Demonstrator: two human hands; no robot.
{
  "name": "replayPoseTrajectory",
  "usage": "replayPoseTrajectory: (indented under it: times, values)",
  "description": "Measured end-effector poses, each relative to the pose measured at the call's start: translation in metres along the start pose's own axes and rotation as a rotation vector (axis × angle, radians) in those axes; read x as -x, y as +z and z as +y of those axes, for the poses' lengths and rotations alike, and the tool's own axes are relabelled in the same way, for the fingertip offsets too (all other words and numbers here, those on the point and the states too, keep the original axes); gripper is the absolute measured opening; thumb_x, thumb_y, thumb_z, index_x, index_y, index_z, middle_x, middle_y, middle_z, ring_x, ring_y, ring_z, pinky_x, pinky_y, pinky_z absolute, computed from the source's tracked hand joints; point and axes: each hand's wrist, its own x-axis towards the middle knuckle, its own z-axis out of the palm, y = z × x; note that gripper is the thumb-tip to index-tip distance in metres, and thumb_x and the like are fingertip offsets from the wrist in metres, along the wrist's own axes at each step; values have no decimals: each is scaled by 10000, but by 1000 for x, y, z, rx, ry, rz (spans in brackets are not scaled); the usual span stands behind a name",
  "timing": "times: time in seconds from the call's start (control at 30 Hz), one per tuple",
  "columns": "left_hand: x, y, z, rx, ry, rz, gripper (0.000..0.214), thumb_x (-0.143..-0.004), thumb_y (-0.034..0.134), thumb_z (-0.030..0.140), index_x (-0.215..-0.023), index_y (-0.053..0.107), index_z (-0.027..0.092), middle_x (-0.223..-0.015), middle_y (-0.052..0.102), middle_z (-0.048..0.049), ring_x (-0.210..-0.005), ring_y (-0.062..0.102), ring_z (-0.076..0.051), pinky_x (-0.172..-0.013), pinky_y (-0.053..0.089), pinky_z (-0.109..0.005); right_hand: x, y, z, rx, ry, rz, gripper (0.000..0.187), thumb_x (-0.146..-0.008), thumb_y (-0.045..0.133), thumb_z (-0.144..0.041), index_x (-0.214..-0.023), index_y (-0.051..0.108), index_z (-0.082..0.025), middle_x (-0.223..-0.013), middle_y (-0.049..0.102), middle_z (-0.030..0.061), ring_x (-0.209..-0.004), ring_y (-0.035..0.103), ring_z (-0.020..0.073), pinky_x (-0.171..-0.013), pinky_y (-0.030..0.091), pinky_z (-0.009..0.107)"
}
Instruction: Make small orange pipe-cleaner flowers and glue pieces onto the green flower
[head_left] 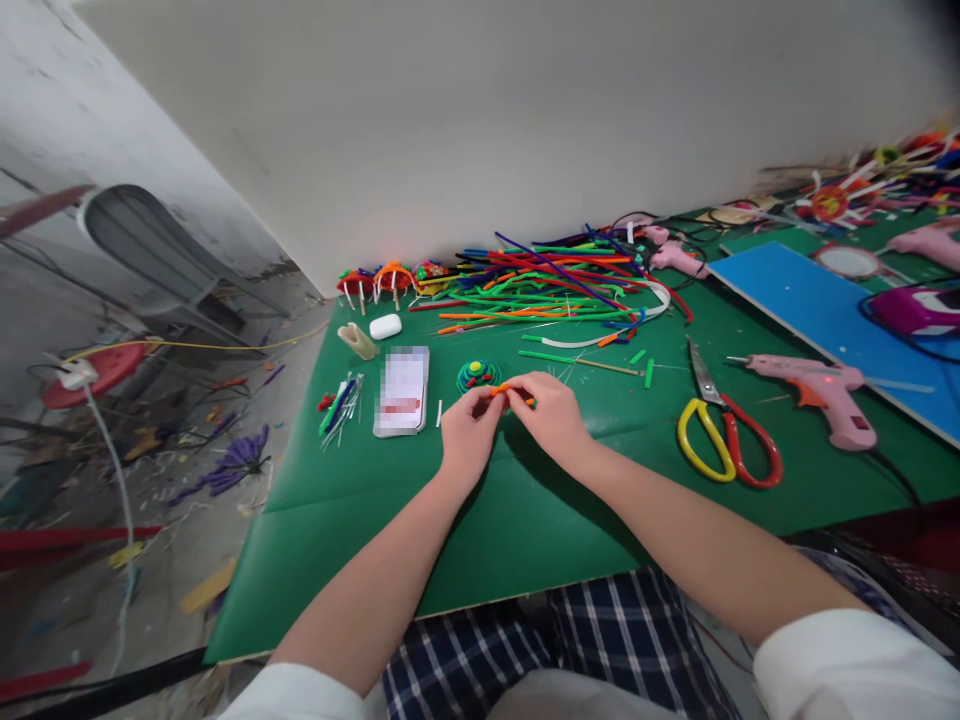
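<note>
An orange pipe cleaner runs between the fingertips of both hands, partly hidden by them. My left hand pinches its left part. Closed on the right part is my right hand, thumb and finger pressed together. Just behind the fingers lies a small round coiled piece, green and blue with a yellow middle and red bits. A phone lies left of my left hand, with a short white strip between them.
Scissors and a pink glue gun lie to the right, near a blue board. Loose pipe cleaners are heaped along the wall. A white case and a bundle of thin stems lie left.
</note>
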Motion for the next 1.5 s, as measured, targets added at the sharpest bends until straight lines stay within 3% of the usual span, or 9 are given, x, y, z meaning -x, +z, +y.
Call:
replayPoseTrajectory:
  times: [0.1,0.3,0.47,0.73,1.03,1.3,1.5]
  values:
    - [-3,-1,-1,149,-90,-57,240,-722,589,340,-850,631,141,-722,668,-29,-661,626,-148,-678,512,-292,-2,0,3,-102,66,-22,162,-793,495,-180,-846,645,-208,-829,664,19,-774,593,141,-715,453,266]
    - [-5,-5,-4,38,-91,-42,220,-718,589,323,-833,668,152,-750,683,-36,-661,630,-153,-648,519,-288,-4,0,4,-203,142,-86,167,-762,538,-189,-861,671,-206,-849,679,28,-778,614,143,-715,472,275]
    - [-6,-6,-3,82,-135,-4,218,-706,607,327,-802,675,144,-673,671,-31,-639,627,-153,-668,519,-302,-5,1,7,-324,215,-144,162,-769,534,-224,-853,672,-200,-816,696,15,-736,632,142,-686,474,262]
    - [-2,-4,-2,-9,-94,-14,179,-709,596,297,-796,664,155,-705,682,-32,-662,637,-161,-677,504,-296,-4,0,7,-146,159,-102,141,-758,525,-203,-791,662,-204,-737,685,4,-670,615,135,-621,438,243]
    - [0,-1,0,-313,124,75,162,-761,538,285,-810,659,189,-761,678,-18,-680,604,-140,-691,470,-271,-2,2,5,-69,89,-61,156,-780,500,-196,-824,649,-206,-796,676,24,-738,602,147,-681,440,264]
    - [-3,-3,-3,-235,24,68,206,-756,549,338,-832,652,176,-789,682,-40,-714,619,-163,-713,468,-295,-5,3,7,-92,127,-62,149,-783,495,-241,-779,636,-192,-716,653,14,-660,586,138,-621,425,247]
    - [-1,-4,-2,-190,31,29,181,-758,546,316,-811,654,181,-768,683,-24,-693,620,-154,-697,471,-284,-4,4,6,-100,128,-61,154,-762,483,-221,-781,633,-194,-714,654,13,-644,580,134,-606,421,241]
